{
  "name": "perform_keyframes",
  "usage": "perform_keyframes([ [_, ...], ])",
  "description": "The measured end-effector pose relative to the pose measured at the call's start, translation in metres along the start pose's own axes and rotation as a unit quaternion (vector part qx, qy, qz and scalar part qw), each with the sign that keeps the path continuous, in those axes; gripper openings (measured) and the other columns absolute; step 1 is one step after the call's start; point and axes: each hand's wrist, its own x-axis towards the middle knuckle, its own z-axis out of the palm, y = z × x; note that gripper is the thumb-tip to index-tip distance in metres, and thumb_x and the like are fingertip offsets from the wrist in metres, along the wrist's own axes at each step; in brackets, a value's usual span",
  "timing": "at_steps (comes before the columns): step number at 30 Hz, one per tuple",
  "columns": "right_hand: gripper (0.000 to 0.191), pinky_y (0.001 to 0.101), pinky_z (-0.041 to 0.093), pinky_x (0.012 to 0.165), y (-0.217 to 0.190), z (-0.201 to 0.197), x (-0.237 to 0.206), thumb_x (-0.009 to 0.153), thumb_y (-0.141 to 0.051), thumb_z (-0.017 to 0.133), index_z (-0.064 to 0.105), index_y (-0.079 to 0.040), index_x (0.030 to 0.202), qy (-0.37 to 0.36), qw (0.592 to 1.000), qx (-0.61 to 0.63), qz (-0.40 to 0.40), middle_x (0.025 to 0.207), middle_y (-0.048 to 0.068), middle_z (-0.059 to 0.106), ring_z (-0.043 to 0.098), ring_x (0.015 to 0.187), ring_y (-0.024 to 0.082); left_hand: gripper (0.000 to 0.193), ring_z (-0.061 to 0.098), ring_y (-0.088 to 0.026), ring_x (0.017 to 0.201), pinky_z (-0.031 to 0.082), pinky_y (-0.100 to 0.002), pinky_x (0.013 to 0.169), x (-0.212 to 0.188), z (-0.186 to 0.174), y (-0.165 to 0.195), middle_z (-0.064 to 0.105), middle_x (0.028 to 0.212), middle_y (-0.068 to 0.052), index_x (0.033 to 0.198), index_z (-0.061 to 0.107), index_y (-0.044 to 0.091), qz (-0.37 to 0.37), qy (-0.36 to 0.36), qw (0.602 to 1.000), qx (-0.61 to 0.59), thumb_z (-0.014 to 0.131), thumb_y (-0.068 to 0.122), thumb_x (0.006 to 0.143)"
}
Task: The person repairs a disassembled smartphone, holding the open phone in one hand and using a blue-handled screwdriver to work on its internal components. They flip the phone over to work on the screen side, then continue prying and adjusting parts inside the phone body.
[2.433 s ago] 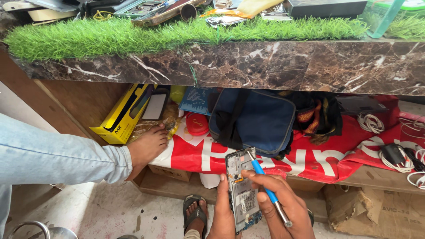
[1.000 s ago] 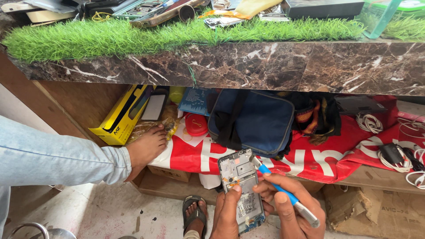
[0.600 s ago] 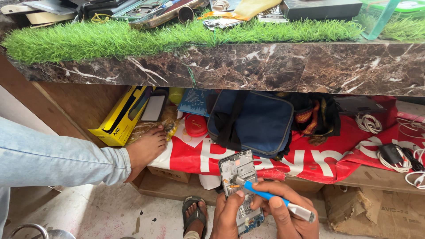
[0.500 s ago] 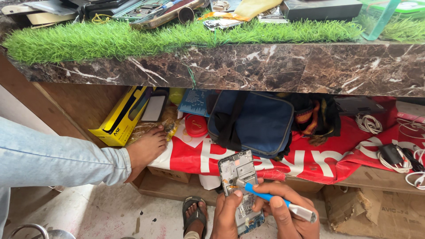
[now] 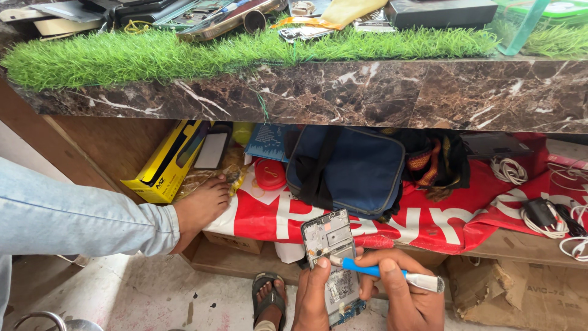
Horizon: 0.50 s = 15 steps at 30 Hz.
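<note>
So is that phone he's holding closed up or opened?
Opened: the phone in the left hand has no back cover, so its inner boards show. The right hand holds a blue tool across it.

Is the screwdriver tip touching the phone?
Cannot tell. In the head view the screwdriver tip meets the left hand thumb over the phone, hiding any contact.

A long yellow cardboard box (image 5: pixel 164 164) with black edges lies tilted on the shelf, well up and left of the left grip. A white-and-grey flat rectangular package (image 5: pixel 211 149) leans just beside it. A brown corrugated carton (image 5: pixel 527 294) sits low, right of the right grip.
</note>
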Motion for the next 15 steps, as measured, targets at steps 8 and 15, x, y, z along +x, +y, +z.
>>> perform_keyframes([
  [8,0.044,0.0336,0.048,0.05,-0.005,0.003,0.008,0.105,-0.019,0.044,0.071,0.015,0.096,0.075,0.99,0.059,0.102,0.061,0.017,0.063,0.059,0.056,0.021,0.064,0.067,-0.023,0.106,0.052,-0.037,0.096,0.013,-0.024,-0.039,0.071,0.118,-0.02,0.128,0.063,-0.005,-0.072,0.145,0.987,0.003,0.059,0.049,0.093],
  [15,0.043,0.038,0.047,0.043,-0.014,-0.002,0.019,0.104,-0.025,0.04,0.065,0.01,0.099,0.166,0.951,0.163,0.204,0.057,0.015,0.056,0.057,0.048,0.024,0.064,0.067,-0.019,0.102,0.05,-0.032,0.092,0.009,-0.019,-0.034,0.071,0.112,-0.015,0.126,0.066,-0.002,-0.069,0.154,0.981,0.09,0.057,0.052,0.092],
])
